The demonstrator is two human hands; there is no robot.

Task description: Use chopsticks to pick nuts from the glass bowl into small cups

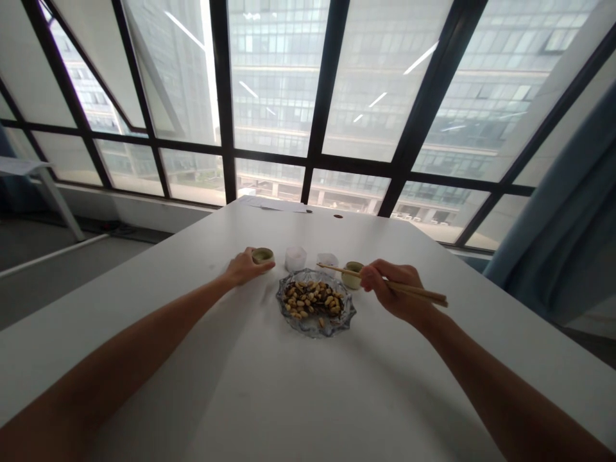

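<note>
My left hand [244, 267] is wrapped round a small green cup [263, 256] left of the row of containers. In my right hand [395, 287] is a pair of wooden chopsticks [418, 292], their tips pointing left above a white translucent cup [328, 262]. Just left of my right hand's fingers stands a second green cup [353, 274]. A scalloped glass bowl [317, 330] in front of the cups holds peanuts and darker small pieces [312, 297]. Another white cup [295, 258] stands behind the bowl, beside the left green cup.
The white table [298, 398] stretches toward tall windows. Papers [276, 205] and a small reddish-brown disc [338, 216] lie near its far edge. A blue curtain [558, 212] hangs at the right, and another table [22, 165] stands at the far left.
</note>
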